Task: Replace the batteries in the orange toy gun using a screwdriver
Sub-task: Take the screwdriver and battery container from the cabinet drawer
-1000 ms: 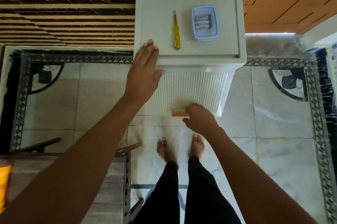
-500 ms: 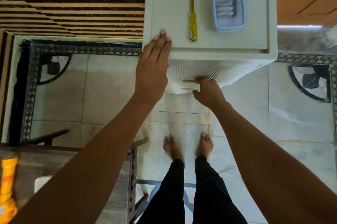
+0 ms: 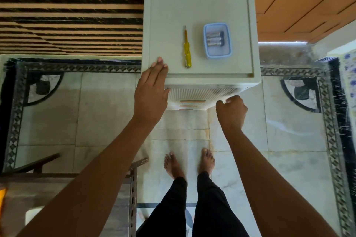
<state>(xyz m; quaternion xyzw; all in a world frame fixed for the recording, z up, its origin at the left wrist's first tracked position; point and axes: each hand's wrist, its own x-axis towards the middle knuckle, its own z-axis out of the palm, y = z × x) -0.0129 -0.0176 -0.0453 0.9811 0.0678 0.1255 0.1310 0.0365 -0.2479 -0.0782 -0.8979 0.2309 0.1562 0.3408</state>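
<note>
Batteries (image 3: 215, 38), screwdriver (image 3: 186, 49) lie on cabinet top (image 3: 200, 1) | my left hand (image 3: 152, 90) flat, front-left corner; right hand (image 3: 232, 110) curled, grip unclear | setup; next: fetch gun

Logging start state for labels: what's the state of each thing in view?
cabinet: drawers look closed.
screwdriver: lying flat on cabinet top, untouched.
container: open, batteries inside.
left hand: flat on cabinet corner.
right hand: curled at cabinet front, grip unclear.
</note>
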